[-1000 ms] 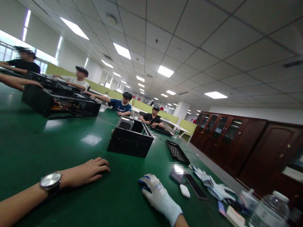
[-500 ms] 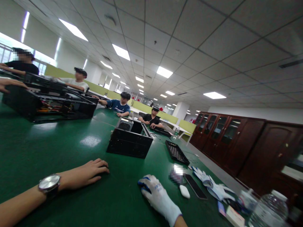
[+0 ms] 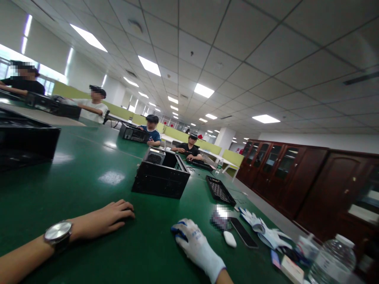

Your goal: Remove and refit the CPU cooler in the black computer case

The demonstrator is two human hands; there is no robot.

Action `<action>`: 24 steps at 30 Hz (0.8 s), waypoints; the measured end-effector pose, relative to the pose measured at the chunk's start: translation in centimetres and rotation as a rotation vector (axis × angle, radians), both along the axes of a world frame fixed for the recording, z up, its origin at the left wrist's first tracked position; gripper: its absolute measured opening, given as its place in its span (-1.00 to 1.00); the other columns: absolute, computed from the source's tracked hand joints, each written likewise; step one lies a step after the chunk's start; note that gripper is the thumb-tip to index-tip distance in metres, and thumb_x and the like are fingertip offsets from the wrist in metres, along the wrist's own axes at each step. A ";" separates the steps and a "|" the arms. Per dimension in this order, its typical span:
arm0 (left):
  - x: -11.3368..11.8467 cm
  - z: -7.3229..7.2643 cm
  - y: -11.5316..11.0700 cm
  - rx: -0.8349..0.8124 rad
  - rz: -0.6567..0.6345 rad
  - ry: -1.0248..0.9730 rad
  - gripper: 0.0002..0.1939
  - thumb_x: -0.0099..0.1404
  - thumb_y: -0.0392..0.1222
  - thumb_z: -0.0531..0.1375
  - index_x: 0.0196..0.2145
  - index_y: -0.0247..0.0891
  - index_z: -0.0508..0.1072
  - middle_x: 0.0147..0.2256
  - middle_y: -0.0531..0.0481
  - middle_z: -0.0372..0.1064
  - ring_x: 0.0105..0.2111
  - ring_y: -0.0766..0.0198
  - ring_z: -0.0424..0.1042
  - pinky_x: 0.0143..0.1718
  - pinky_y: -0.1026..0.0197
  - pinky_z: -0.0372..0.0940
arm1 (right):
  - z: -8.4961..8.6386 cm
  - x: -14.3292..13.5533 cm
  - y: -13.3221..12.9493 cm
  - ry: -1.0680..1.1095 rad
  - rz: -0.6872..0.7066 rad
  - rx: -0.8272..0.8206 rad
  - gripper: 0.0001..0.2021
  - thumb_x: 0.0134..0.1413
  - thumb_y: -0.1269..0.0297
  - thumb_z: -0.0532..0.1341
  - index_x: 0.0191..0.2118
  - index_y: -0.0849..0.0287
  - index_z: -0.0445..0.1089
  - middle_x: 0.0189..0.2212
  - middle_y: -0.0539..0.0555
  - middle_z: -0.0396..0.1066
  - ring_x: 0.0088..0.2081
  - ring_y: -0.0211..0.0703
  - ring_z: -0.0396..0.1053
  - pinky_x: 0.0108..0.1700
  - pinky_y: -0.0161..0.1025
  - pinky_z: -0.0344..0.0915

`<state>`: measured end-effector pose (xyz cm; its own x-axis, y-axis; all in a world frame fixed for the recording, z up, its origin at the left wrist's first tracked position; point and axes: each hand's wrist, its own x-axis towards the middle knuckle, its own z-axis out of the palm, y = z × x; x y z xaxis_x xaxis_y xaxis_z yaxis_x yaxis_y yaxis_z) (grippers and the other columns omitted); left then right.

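My left hand, bare and with a wristwatch on the wrist, lies palm down on the green tabletop. Its fingers are stretched out and it holds nothing. To the right, my right hand wears a white glove with blue on the fingers. It rests on the table with its fingers curled under, and I see nothing in them. Beyond both hands sits a black computer case, open on top, with neither hand touching it. A white rounded case lies just right of the gloved hand.
A phone, spare gloves, a small box and a plastic bottle line the right side. A black panel lies farther back. Another black case is at the left edge. Several people sit around the table.
The large black case at left has slid leftward, partly out of view, and the other person's hand on it is gone from sight. My hands stay where they were.
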<state>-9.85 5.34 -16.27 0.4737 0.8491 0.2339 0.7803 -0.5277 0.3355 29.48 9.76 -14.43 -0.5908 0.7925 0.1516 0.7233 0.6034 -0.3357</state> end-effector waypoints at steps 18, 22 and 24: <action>0.3 0.5 -0.2 -0.028 0.006 0.014 -0.58 0.50 -0.22 0.10 0.22 0.13 0.45 0.27 -0.05 0.33 0.26 -0.06 0.34 0.34 -0.17 0.22 | 0.3 -0.2 -0.1 0.015 -0.012 -0.018 -0.64 0.33 0.17 0.21 0.19 -0.08 0.49 0.23 0.07 0.38 0.25 0.01 0.31 0.35 -0.09 0.16; 0.2 0.3 -0.1 -0.009 -0.005 -0.003 -0.59 0.49 -0.21 0.11 0.20 0.12 0.47 0.26 -0.05 0.35 0.25 -0.06 0.36 0.32 -0.14 0.24 | 0.3 -0.2 -0.1 0.014 -0.008 -0.018 -0.64 0.33 0.17 0.20 0.18 -0.06 0.49 0.23 0.08 0.38 0.26 0.01 0.31 0.36 -0.09 0.14; 0.1 0.1 0.0 0.002 -0.008 -0.014 -0.60 0.49 -0.20 0.12 0.20 0.12 0.48 0.25 -0.05 0.36 0.24 -0.06 0.37 0.32 -0.13 0.24 | 0.2 -0.2 -0.1 0.013 -0.007 -0.024 -0.64 0.33 0.17 0.20 0.19 -0.06 0.49 0.24 0.08 0.38 0.26 0.01 0.31 0.36 -0.09 0.14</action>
<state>-9.78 5.29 -16.14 0.4771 0.8447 0.2425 0.7712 -0.5347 0.3455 29.31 9.66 -14.20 -0.5836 0.7999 0.1400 0.7228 0.5902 -0.3594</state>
